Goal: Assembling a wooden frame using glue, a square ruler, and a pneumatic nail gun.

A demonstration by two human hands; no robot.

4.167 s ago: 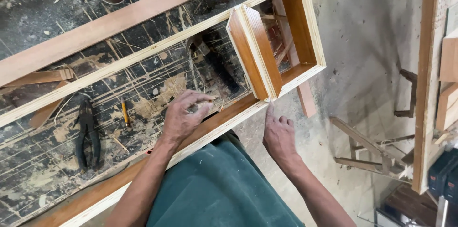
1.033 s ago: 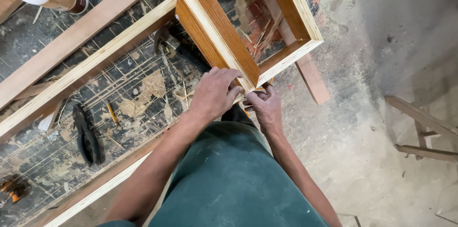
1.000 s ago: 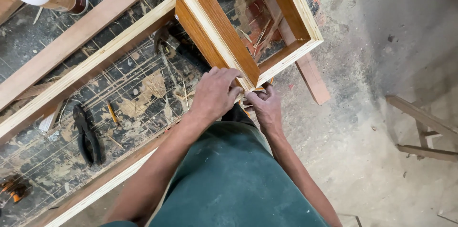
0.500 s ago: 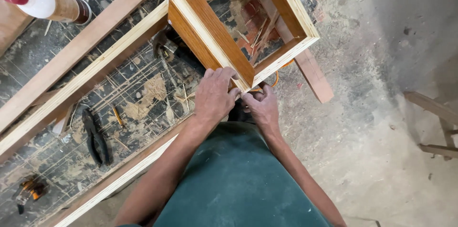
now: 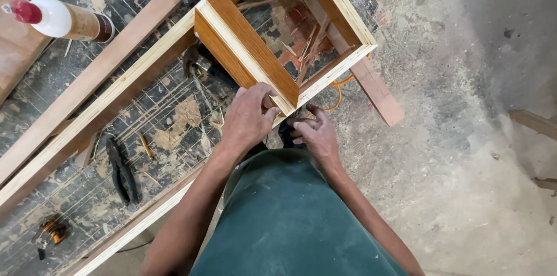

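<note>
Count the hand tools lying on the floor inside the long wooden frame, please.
2. Black pliers lie on the floor left of the left hand. A small orange-and-black tool lies at the lower left. More may be hidden under the frame.

Open bay inside wooden frame (image 5: 342, 62), slanted divider board (image 5: 249, 50) blocking its left

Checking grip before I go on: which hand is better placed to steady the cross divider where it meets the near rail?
Probably the left hand: its fingers already lie on the divider at the near rail joint. The right hand sits lower, below the frame's outer edge.
</note>
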